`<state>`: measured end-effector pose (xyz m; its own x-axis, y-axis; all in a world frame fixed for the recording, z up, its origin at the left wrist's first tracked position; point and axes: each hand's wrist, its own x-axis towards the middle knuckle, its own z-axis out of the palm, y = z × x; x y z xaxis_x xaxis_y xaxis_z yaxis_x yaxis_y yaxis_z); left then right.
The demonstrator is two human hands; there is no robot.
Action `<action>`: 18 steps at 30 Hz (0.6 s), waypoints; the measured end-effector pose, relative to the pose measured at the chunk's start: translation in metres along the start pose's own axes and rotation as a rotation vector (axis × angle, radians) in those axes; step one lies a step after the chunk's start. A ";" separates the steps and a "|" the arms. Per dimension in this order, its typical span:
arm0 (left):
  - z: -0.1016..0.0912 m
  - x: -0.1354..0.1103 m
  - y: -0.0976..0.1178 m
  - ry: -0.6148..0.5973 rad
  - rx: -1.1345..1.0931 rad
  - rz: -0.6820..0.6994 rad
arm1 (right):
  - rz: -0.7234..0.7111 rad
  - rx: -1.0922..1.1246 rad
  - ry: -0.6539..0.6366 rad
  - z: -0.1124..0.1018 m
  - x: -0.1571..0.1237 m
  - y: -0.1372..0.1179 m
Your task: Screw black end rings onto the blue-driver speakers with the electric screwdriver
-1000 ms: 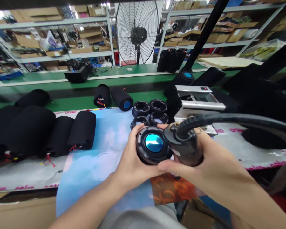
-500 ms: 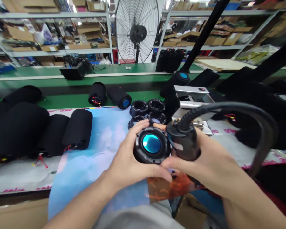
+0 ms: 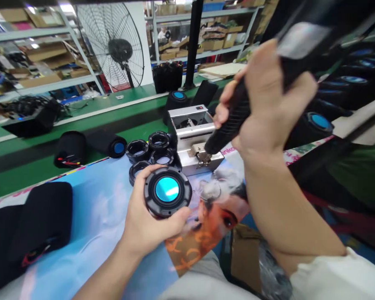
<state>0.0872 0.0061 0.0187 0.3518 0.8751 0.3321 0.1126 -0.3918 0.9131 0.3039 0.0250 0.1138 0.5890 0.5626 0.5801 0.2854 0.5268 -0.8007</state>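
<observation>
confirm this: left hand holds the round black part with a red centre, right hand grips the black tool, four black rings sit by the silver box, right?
In the head view, the round black part has a blue centre, not red. The rest stands: the left hand holds it, the right hand grips the black tool, and four black rings sit by the silver box.

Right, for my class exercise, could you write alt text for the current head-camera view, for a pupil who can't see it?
A person's left hand holds a round black part with a shiny blue centre, while the right hand holds a black handheld tool, its tip by the front of a silver metal box. Four black rings cluster beside the box.
</observation>
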 end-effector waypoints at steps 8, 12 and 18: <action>0.014 0.011 0.009 -0.020 -0.066 -0.036 | 0.189 -0.045 -0.250 -0.002 -0.001 0.011; 0.013 0.012 0.009 -0.026 -0.076 -0.040 | 0.238 0.043 -0.314 -0.005 0.000 0.017; 0.014 0.011 0.008 -0.022 -0.110 -0.035 | 0.268 0.158 -0.255 -0.004 -0.009 0.016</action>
<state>0.1049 0.0083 0.0264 0.3700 0.8808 0.2955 0.0226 -0.3265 0.9449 0.3067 0.0261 0.0950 0.4148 0.8228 0.3885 0.0161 0.4202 -0.9073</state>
